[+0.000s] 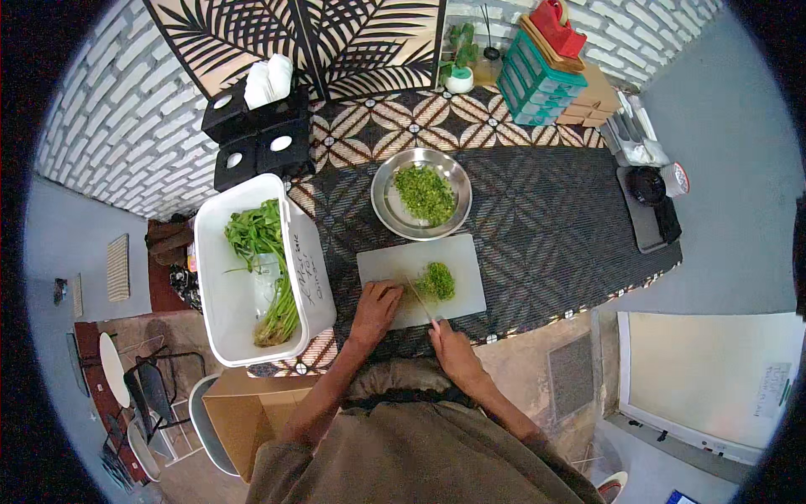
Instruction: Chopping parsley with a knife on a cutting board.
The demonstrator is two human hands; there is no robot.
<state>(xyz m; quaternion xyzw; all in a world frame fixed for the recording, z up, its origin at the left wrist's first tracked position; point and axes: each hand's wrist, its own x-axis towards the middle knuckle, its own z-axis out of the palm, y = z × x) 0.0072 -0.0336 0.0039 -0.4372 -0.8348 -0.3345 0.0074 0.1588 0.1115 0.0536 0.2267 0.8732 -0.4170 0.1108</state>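
A kitchen knife (420, 298) is held by its handle in my right hand (454, 349), with the blade slanting away to the left over a white cutting board (378, 264). To the right of the blade lies a small heap of finely chopped green herbs (440, 281). My left hand (376, 310) rests on the board's left part, fingers bent and close to the knife. Whether anything is under those fingers is hidden. Just beyond the board stands a round steel bowl (385, 213) with more chopped greens (425, 195) in it.
At the left, a white plastic tub (217, 283) bearing handwriting holds leafy stalks with roots (277, 302). Black boxes (261, 135) stand behind it. Teal drawers (535, 88) are at the back right. A dark tray (636, 220) lies near the table's right end.
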